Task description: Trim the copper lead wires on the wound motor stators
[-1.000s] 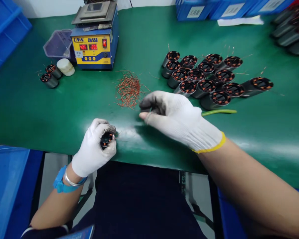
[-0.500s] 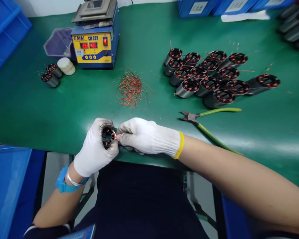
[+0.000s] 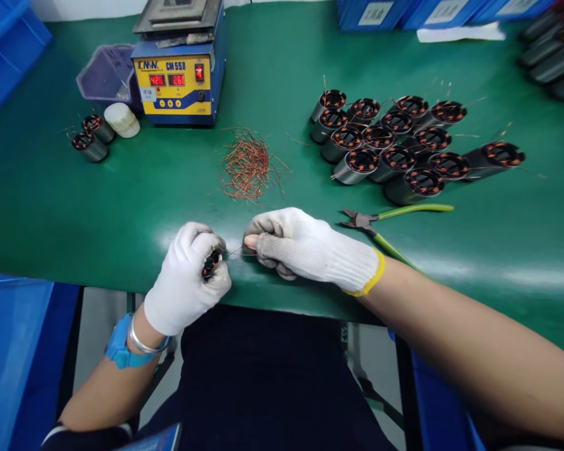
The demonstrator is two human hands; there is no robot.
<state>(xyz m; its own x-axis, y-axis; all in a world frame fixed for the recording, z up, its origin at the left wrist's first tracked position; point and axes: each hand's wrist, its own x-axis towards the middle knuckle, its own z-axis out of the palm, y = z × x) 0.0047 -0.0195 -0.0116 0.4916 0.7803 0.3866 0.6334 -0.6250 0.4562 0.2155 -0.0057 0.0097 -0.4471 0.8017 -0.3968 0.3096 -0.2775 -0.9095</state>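
Note:
Gloved in white, my left hand [image 3: 188, 275] is wrapped round a motor stator [image 3: 211, 265] near the table's front edge. Its dark ring and some copper show between the fingers; the rest is hidden. Thin wires [image 3: 235, 252] run from the stator to my right hand [image 3: 301, 247], whose thumb and fingers pinch their ends. The right thumb tip pokes bare out of the glove. Beyond the hands lies a heap of copper wire clippings [image 3: 247, 164]. Cutting pliers [image 3: 361, 220] with green handles lie spread to the right, near my right wrist.
Several wound stators [image 3: 352, 168] stand grouped at the right, wire ends sticking out. Two more stators [image 3: 90, 145] stand at left beside a white round block [image 3: 122, 120]. Behind are a CM558 solder pot unit [image 3: 178, 88], a purple bin [image 3: 106, 75] and blue boxes [image 3: 371, 15].
My right hand has drawn away to the right from the stator, with wires now stretched between. My left hand has tilted the stator, so less of its open end shows.

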